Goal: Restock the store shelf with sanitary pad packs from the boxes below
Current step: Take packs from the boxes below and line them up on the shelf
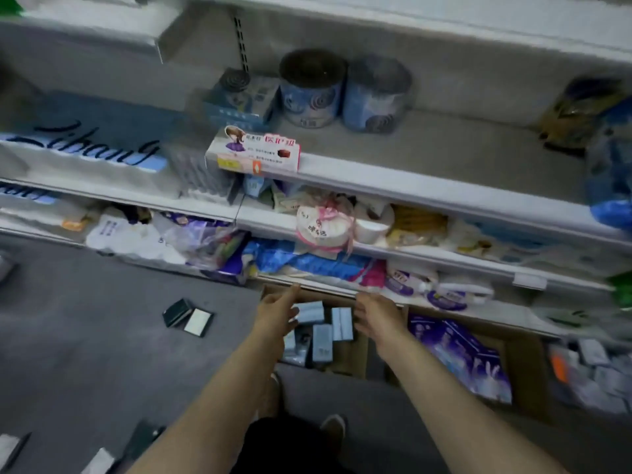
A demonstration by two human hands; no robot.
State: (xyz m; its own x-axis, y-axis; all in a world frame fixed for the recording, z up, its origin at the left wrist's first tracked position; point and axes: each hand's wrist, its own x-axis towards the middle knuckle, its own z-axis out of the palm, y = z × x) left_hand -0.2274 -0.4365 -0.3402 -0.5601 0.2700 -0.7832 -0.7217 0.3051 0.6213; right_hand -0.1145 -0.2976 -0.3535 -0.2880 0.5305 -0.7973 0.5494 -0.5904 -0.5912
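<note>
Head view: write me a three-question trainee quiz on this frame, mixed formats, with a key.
1. True or false: the left hand grips a pack.
2. The open brown cardboard box under both hands holds packs that are: A) pale blue B) red C) green
3. Fill in: the two round blue tins stand on the ___ shelf in view.

Key: 1 false, both it and the right hand are empty; 2 A, the pale blue rectangular packs; 3 upper.

1. Both forearms are bare, with no sleeves visible in the lower half of the frame.
2. The left hand (277, 311) and right hand (374, 311) wear no gloves, rings or watch.
3. Dark clothing (273, 443) shows at the bottom centre.
4. A brownish shoe (333, 429) is visible beside it.
</note>
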